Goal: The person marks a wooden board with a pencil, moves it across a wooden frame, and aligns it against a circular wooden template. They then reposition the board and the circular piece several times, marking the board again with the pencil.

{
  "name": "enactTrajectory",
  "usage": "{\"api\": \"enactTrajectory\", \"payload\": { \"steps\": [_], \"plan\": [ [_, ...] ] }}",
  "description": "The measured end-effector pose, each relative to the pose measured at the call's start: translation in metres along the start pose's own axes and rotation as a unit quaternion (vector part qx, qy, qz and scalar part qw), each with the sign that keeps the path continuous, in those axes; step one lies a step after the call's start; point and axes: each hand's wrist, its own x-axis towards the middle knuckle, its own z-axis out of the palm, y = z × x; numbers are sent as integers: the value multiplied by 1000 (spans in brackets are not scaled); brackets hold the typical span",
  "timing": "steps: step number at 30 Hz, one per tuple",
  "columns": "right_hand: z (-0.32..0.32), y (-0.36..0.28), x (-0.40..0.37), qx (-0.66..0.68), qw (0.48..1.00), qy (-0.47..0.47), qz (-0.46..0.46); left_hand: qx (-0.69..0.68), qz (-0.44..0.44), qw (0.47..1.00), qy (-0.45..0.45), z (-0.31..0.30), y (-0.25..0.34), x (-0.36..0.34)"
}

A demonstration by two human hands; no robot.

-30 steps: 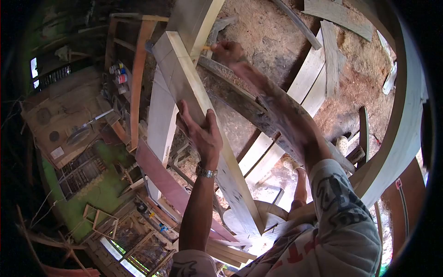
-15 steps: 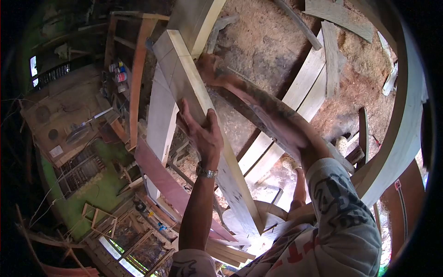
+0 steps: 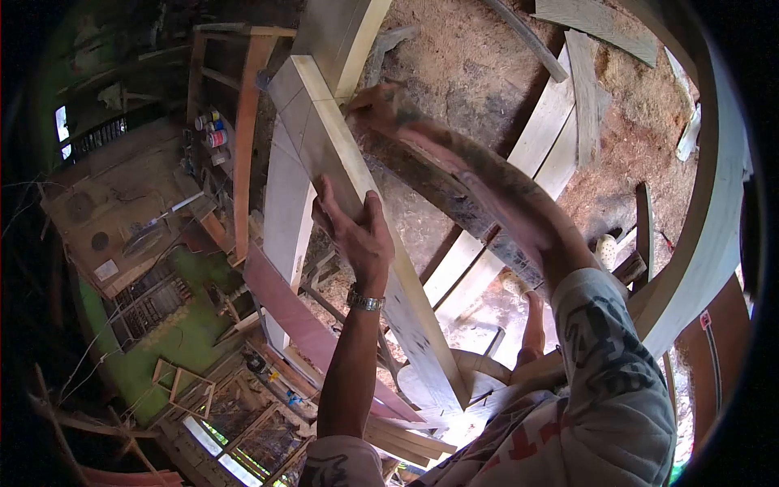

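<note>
A thick pale wooden beam (image 3: 349, 154) slants through the middle of the head view, with thin lines drawn across its far end. My left hand (image 3: 357, 243), a metal watch on its wrist, is wrapped across the beam's width, thumb on the right edge and fingers on the left. Beyond it, my right hand (image 3: 380, 107) is curled close beside the beam's right edge, near a drawn line. What its fingers hold, if anything, I cannot tell. A wider timber (image 3: 337, 40) passes at the beam's far end.
Long planks (image 3: 535, 138) lie on the sawdust-covered floor (image 3: 462, 81). A large curved timber (image 3: 690, 268) rises on the right. A reddish board (image 3: 288, 300) leans left of the beam. Several small containers (image 3: 214, 134) stand farther left, near a workbench (image 3: 122, 211).
My right hand has shifted slightly up and right, away from the beam's edge. My left hand keeps its grip. The view has moved a little.
</note>
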Motion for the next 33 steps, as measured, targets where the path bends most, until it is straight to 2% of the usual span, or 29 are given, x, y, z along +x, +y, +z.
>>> {"api": "enactTrajectory", "payload": {
  "steps": [2, 4, 5, 7, 9, 12, 15, 18, 21, 23, 25, 27, 30, 33],
  "plan": [
    [25, 62, 8, 147, 986, 44, -59, 8, 6, 1000, 1, 0, 0, 0],
    [28, 109, 15, 131, 983, 30, -124, 10, 2, 1000, 0, -2, 2, -1],
    [20, 126, 15, 41, 986, -5, -160, 8, -3, 1000, -1, -2, 4, -2],
    [8, 107, 9, -125, 965, -12, -229, 1, -9, 1000, -3, -3, 6, -1],
    [-13, 42, -10, -271, 916, 47, -290, -8, -12, 1000, -5, -3, 6, -1],
    [-23, -7, -19, -254, 935, 23, -245, -7, -17, 1000, -6, -3, 6, -1],
    [-6, -1, -15, -275, 911, 85, -294, -20, 1, 1000, 9, 0, 3, 0],
    [7, 10, -7, -321, 907, 71, -262, 5, 23, 1000, 11, 0, -2, 0],
    [9, 25, 1, -332, 900, 33, -281, 10, 21, 1000, 8, 0, -2, 0],
    [20, 62, 11, -194, 943, 9, -271, 6, 16, 1000, 4, 0, -2, -1],
    [13, 69, 10, -241, 923, 25, -298, -3, 14, 1000, 4, 0, -2, 0],
    [-22, 41, 0, -464, 810, 80, -349, -19, 15, 1000, 6, 0, -2, 0],
    [-40, 25, -21, -349, 900, 142, -218, -8, 5, 1000, -2, -3, 1, 0],
    [-24, 52, -37, -250, 954, 123, -111, 4, 3, 1000, -3, -2, 0, -1]
  ]
}}
